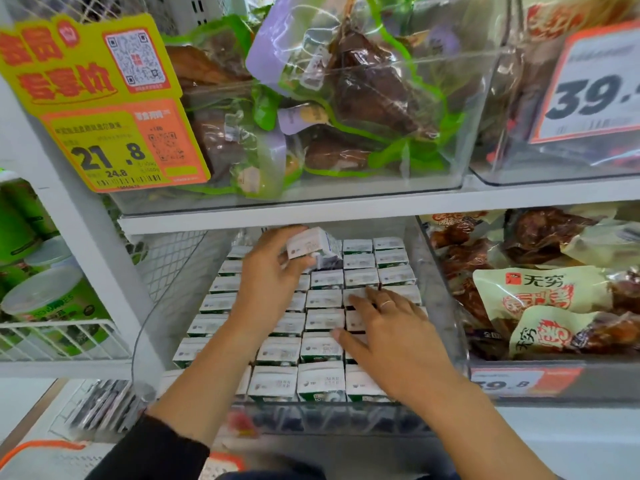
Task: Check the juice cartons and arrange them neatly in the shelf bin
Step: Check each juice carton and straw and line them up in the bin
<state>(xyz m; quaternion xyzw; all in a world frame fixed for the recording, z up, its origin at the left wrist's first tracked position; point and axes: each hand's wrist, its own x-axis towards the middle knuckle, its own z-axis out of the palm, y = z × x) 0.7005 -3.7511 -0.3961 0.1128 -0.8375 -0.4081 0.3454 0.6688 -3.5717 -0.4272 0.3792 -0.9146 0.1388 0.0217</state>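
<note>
Left hand (273,271) grips a tilted carton (310,247), long axis sideways; right hand (384,327) lies flat on upright cartons (325,318).

A white shelf (263,221) carries two clear bins of packaged meat; below it, a clear shelf bin (446,306) holds rowed juice cartons (325,320), snack packs (540,289) at three o'clock.

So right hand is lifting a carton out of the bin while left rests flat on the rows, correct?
Swapped. The head view shows the left hand gripping the raised carton above the bin, while the right hand rests flat on the rows.
</note>
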